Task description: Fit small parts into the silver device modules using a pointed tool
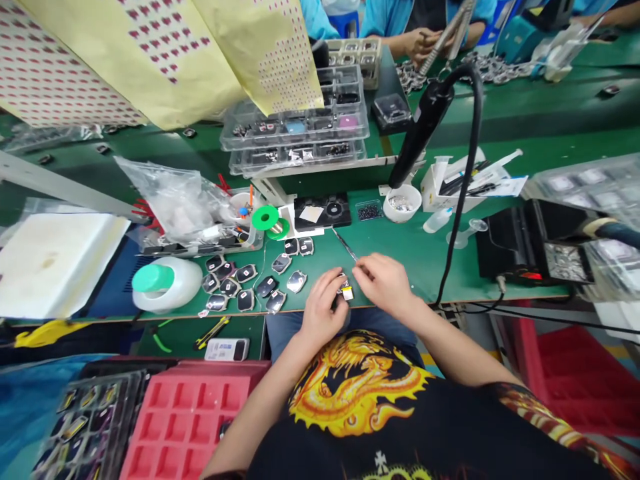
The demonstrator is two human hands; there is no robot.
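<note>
My left hand (pixel 324 305) pinches a small dark part with a yellow tab (pixel 345 289) at the front edge of the green bench (pixel 420 253). Close beside it, my right hand (pixel 384 281) grips thin metal tweezers (pixel 346 245), whose shaft runs up and to the left and whose tip meets the small part. Several dark oval casings (pixel 250 283) lie in a loose cluster just left of my left hand.
A white bottle with a green cap (pixel 165 283) lies at the left. Clear stacked trays (pixel 295 127) stand at the back, with a black hanging tool (pixel 423 127) and cable right of them. A red compartment tray (pixel 193 413) sits low left. Another person works across the bench.
</note>
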